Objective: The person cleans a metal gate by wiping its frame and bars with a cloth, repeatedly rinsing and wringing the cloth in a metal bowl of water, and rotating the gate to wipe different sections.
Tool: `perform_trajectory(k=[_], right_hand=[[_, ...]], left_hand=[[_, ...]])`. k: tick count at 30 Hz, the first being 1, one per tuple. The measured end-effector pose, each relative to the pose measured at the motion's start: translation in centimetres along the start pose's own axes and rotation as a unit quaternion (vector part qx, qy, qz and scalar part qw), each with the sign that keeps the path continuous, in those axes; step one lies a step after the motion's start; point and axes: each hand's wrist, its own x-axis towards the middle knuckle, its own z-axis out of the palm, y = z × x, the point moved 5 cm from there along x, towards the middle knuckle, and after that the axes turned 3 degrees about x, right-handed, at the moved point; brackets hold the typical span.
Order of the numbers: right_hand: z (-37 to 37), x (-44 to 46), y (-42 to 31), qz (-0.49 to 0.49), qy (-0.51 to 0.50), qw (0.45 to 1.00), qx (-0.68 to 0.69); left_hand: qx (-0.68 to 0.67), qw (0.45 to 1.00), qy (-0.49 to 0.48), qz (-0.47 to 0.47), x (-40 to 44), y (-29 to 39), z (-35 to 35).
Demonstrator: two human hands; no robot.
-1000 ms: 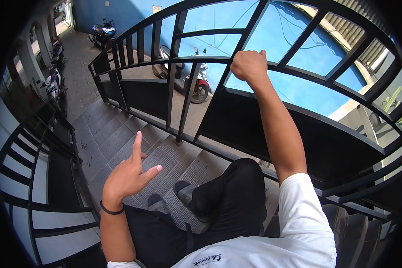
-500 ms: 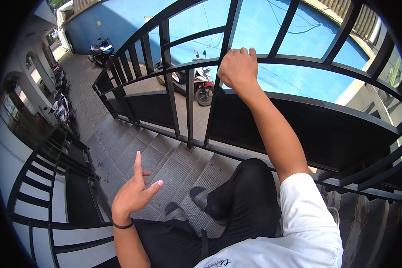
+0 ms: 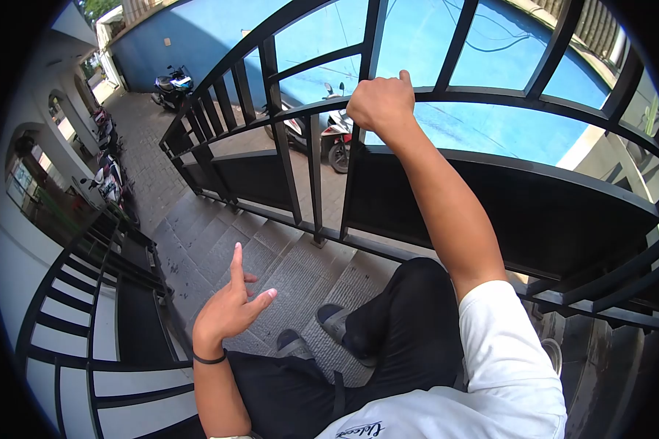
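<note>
My right hand is wrapped round the black metal railing on the right, near where an upright bar meets the curved middle rail. Its fingers curl over the far side, and the thumb side points up. My left hand hangs in the air above the stairs, with the index finger stretched out, the thumb apart and the other fingers partly bent. Nothing is in it. A dark band circles the left wrist. Below, my feet in grey sandals rest on a textured step.
Another black railing runs down the left side. Beyond the stairs lies a paved lane with a white and red scooter, a dark blue motorbike and several motorbikes along the left wall. A blue wall stands behind.
My right hand has shifted slightly left along the railing. The view has turned a little, so the stairs and railings sit slightly further right. My left hand keeps about the same pose.
</note>
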Motion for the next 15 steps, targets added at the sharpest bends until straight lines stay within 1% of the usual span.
perform_trajectory(k=[1, 3, 5, 6, 7, 9, 10, 12, 13, 15], right_hand=[[0.5, 0.1, 0.4, 0.018, -0.012, 1.000, -0.008], [1.1, -0.1, 0.6, 0.019, -0.006, 1.000, -0.006], [1.5, -1.1, 0.1, -0.016, 0.071, 0.996, -0.044], [1.2, -2.1, -0.9, -0.034, 0.073, 0.994, -0.077], [0.7, -3.7, -2.1, -0.059, 0.141, 0.982, -0.114], [1.0, -4.0, -2.2, -0.065, 0.237, 0.959, -0.142], [1.0, -3.6, -1.9, -0.062, 0.234, 0.961, -0.137], [1.5, -1.6, -0.9, -0.051, 0.085, 0.994, -0.037], [0.8, -1.1, -0.9, -0.051, 0.083, 0.995, -0.032], [0.5, 0.2, -0.2, 0.021, -0.022, 0.999, 0.013]], left_hand=[[0.003, 1.000, 0.004, -0.006, -0.2, -0.1, 0.0], [0.008, 1.000, 0.013, -0.009, -0.1, -0.3, -0.2], [0.017, 1.000, 0.000, -0.012, -0.2, -0.7, 0.0], [0.019, 1.000, 0.002, -0.013, 0.0, -0.7, 0.0], [0.025, 1.000, -0.013, -0.011, 0.2, -0.7, 0.1], [0.034, 0.999, -0.035, -0.016, 0.4, -0.9, 0.7], [0.034, 0.999, -0.036, -0.010, 0.6, -0.7, 0.7], [0.033, 0.999, -0.036, -0.010, 0.9, -0.6, 0.9], [0.030, 0.999, -0.041, -0.011, 1.0, -0.5, 1.0], [0.030, 0.998, -0.045, -0.009, 1.5, -0.2, 1.2]])
